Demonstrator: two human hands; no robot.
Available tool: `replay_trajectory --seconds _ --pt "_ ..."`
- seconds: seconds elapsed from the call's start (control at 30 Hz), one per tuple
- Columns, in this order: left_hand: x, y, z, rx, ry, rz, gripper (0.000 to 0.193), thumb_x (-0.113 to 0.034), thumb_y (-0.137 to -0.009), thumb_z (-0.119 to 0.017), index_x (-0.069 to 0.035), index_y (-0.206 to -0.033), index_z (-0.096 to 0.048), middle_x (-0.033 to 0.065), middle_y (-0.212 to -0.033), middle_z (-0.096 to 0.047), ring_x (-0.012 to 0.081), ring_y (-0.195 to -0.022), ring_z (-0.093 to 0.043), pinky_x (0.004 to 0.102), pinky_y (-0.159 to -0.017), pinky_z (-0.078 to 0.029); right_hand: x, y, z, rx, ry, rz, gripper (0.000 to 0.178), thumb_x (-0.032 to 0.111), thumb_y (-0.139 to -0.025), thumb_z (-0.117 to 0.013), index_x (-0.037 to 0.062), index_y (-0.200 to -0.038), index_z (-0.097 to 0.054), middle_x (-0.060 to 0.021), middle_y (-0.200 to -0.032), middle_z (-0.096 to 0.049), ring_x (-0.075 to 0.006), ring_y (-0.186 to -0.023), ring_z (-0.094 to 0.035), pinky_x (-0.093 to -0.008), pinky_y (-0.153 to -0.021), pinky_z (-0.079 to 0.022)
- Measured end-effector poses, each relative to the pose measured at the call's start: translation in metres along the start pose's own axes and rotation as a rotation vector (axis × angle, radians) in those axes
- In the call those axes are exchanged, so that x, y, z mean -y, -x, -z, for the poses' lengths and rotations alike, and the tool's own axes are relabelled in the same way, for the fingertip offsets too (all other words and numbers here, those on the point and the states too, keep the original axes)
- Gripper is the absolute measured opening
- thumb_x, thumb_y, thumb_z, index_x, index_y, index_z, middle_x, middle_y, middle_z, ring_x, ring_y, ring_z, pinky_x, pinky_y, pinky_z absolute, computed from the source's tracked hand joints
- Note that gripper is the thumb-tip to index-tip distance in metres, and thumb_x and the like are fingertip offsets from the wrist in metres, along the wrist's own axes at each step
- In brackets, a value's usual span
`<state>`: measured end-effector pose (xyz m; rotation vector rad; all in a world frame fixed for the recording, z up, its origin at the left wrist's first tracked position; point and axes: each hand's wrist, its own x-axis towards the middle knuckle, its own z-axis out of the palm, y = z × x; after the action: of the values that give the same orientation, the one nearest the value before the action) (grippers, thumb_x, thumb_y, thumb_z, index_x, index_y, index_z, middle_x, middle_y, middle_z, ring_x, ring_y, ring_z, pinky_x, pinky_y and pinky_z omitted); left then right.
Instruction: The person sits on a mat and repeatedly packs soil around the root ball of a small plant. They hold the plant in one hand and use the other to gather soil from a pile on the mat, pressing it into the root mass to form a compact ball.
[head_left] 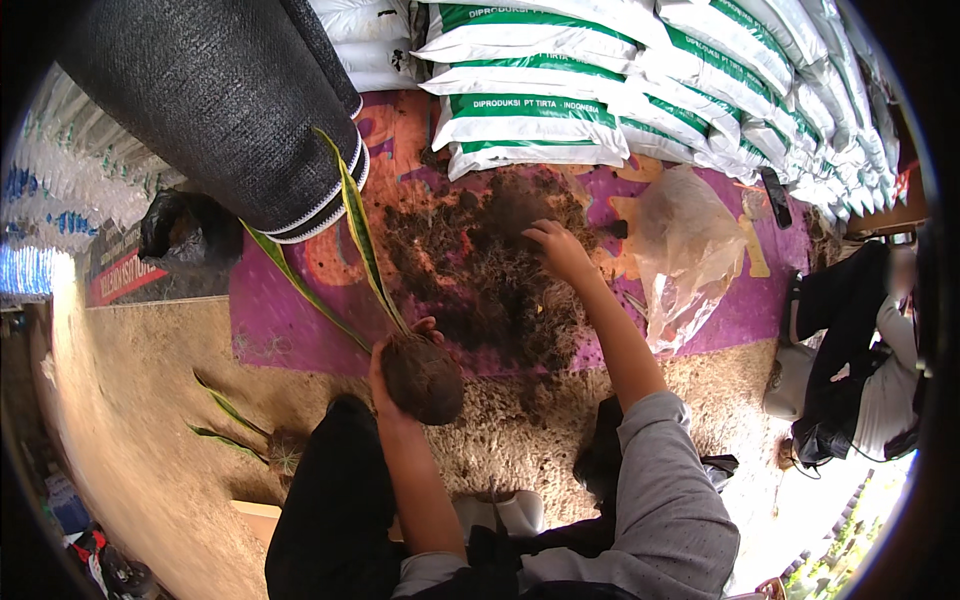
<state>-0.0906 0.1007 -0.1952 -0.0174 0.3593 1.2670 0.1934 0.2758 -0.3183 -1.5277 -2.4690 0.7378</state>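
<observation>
Your yellow-edged plant (425,382) is at 7 o'clock from frame centre, long axis roughly 5-to-11: dark root ball at the 5 end, two leaves (364,245) running up toward 10 and 11. Your left grip (384,388) is cupped around the root ball, spread about as wide as it, palm on its 9 o'clock side, fingertips showing near 12. Your right grip (560,250) is at 1 o'clock, fingers loosely bent at the dark soil (490,280); can't tell whether it's pinching any.
</observation>
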Motion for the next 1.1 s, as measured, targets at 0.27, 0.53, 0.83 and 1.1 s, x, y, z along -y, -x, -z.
replay_trajectory --seconds 0.27,0.53,0.83,1.1 --pt "0.016 -0.010 0.008 -0.027 -0.098 -0.068 0.057 -0.045 -0.088 -0.045 -0.001 -0.124 -0.041 0.0139 -0.109 -0.055 0.0365 -0.096 -0.057 0.0501 -0.079 -0.048 0.005 0.015 0.060 -0.397 -0.603 -0.289 0.056 0.024 -0.073 -0.074 -0.0033 -0.116 -0.052 -0.0211 -0.108 -0.059 -0.0331 -0.105 -0.055 -0.0352 -0.091 -0.041" --pt "0.020 -0.014 -0.013 0.021 -0.031 0.023 0.059 -0.046 -0.088 -0.045 0.001 -0.124 -0.041 0.0151 -0.107 -0.054 0.0368 -0.095 -0.056 0.0463 -0.076 -0.051 0.008 0.010 0.092 -0.525 -1.346 -0.377 0.051 0.026 -0.082 -0.068 -0.0022 -0.121 -0.050 -0.0085 -0.109 -0.059 -0.0140 -0.096 -0.056 -0.0272 -0.082 -0.045" --pt "0.029 -0.019 -0.008 0.001 -0.022 0.042 0.061 -0.047 -0.087 -0.044 0.003 -0.123 -0.043 0.0140 -0.103 -0.054 0.0378 -0.092 -0.057 0.0480 -0.074 -0.051 0.004 0.009 0.086 -0.452 -0.626 -0.376 0.071 0.030 -0.073 -0.075 0.0011 -0.130 -0.043 -0.0177 -0.126 -0.050 -0.0238 -0.115 -0.049 -0.0316 -0.094 -0.041" --pt "0.037 -0.008 -0.027 0.086 -0.005 0.035 0.059 -0.047 -0.087 -0.046 0.000 -0.123 -0.042 0.0135 -0.105 -0.054 0.0359 -0.093 -0.057 0.0495 -0.075 -0.050 0.022 0.062 -0.003 -0.201 -0.043 -0.363 0.077 0.023 -0.063 -0.080 0.0097 -0.130 -0.042 -0.0194 -0.130 -0.043 -0.0362 -0.116 -0.046 -0.0422 -0.092 -0.045"
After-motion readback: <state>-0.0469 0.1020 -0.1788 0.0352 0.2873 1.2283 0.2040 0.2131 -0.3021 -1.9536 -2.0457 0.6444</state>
